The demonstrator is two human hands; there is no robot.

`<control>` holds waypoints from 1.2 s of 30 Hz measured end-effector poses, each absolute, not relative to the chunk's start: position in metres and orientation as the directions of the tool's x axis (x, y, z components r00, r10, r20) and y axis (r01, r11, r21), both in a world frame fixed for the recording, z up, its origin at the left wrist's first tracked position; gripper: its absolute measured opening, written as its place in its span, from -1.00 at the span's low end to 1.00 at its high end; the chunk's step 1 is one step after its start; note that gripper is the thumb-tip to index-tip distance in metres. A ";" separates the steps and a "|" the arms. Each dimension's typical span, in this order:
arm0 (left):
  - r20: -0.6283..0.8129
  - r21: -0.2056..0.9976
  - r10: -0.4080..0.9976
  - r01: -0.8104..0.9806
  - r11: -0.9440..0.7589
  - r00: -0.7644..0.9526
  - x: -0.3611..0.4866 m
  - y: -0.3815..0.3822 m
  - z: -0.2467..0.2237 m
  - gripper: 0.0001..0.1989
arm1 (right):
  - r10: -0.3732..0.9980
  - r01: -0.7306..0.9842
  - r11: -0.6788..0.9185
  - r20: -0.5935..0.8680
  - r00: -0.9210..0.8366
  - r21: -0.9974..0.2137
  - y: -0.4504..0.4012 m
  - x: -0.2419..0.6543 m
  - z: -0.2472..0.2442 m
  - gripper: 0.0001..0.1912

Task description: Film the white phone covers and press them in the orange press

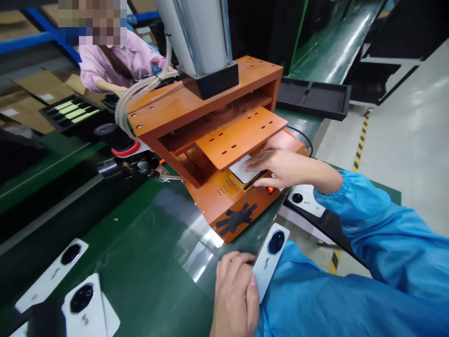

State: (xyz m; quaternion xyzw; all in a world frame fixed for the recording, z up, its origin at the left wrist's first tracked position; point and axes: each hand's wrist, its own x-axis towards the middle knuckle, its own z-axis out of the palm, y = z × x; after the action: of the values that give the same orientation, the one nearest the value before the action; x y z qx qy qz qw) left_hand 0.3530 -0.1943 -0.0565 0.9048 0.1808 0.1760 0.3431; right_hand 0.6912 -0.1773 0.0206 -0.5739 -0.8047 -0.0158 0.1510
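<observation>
Beyond the left hand (236,290), which grips a white phone back (269,261) whose dark script is too small to read, the right hand's (275,168) extended fingers touch a white panel (241,171) under an orange press plate (242,135); whether they're gripping, I can't tell.

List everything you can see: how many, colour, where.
Press: one, orange, centre.
Cylinder: one, silvery, atop press.
Hoses: several, translucent, left of cylinder.
Phone panels: at least six, white, under press, held, lower left, right.
Worktable: one, green, beneath press.
Trays: at least two, black, beyond press.
Cartons: several, brown, upper left.
Floor tape: two stretches, yellow-black, right.
Co-worker: one, pink top, behind press.
Garment: one, blue, lower right.
Right hand: one, bare, on press's panel.
Left hand: one, bare, holding panel.
</observation>
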 end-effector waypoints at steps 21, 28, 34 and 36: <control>0.489 0.285 0.422 0.318 -0.904 0.763 0.381 -0.199 -0.058 -0.96 | 0.653 0.873 -0.229 0.597 0.465 -0.430 -0.325 0.712 -0.112 -0.59; 0.335 0.568 0.449 0.202 -0.798 0.828 0.416 -0.248 -0.087 -0.73 | 0.967 -0.205 -0.143 -0.181 0.180 -0.968 -0.386 0.576 -0.138 -0.29; 0.198 0.534 0.332 0.183 -0.826 0.922 0.422 -0.259 -0.103 -0.49 | 0.648 0.211 -0.502 -0.204 0.733 -0.839 -0.395 0.625 -0.183 -0.32; 0.186 0.579 0.237 0.089 -0.811 0.953 0.408 -0.257 -0.102 -0.48 | 0.571 0.256 -0.590 -0.172 0.803 -0.766 -0.402 0.679 -0.195 -0.36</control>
State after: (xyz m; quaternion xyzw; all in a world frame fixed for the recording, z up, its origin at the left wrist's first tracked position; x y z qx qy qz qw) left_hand 0.4077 -0.2571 -0.1024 0.9431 0.0865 0.1258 0.2953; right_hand 0.6787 -0.4025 -0.1946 -0.8678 -0.2384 0.2048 0.3850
